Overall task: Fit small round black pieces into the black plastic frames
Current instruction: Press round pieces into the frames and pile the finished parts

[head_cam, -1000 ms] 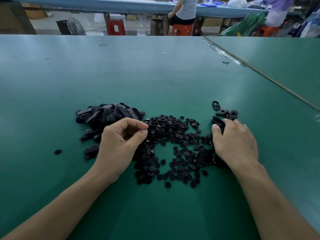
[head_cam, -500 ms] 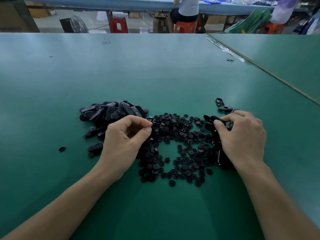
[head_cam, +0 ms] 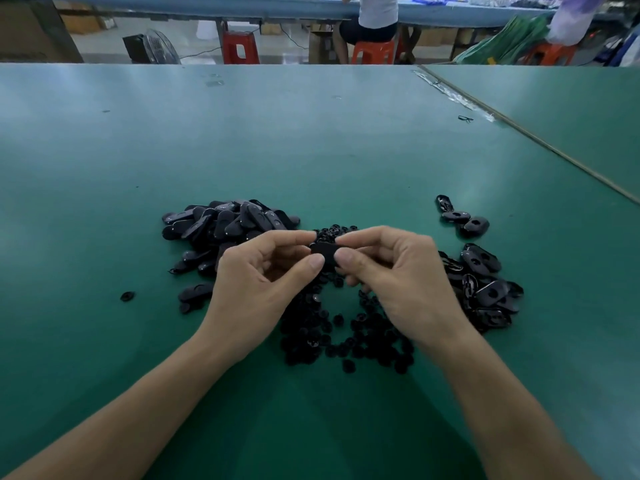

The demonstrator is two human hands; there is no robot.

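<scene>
My left hand (head_cam: 258,278) and my right hand (head_cam: 394,275) meet above the table, both pinching one black plastic frame (head_cam: 323,252) between thumbs and forefingers. Whether a round piece sits in it is hidden by my fingers. Below my hands lies a scatter of small round black pieces (head_cam: 346,334). A heap of black oval frames (head_cam: 228,223) sits to the left. Another group of frames with open holes (head_cam: 485,289) lies to the right of my right hand.
Three more frames (head_cam: 460,216) lie apart at the far right. One stray round piece (head_cam: 126,296) rests to the left on the green table (head_cam: 311,140). A seam (head_cam: 540,143) joins a second table at right. Beyond the far edge are red stools and seated people.
My right hand lifted off the right-hand pile with a frame and moved left. My left hand rose from the round pieces and met it; both now hold the frame.
</scene>
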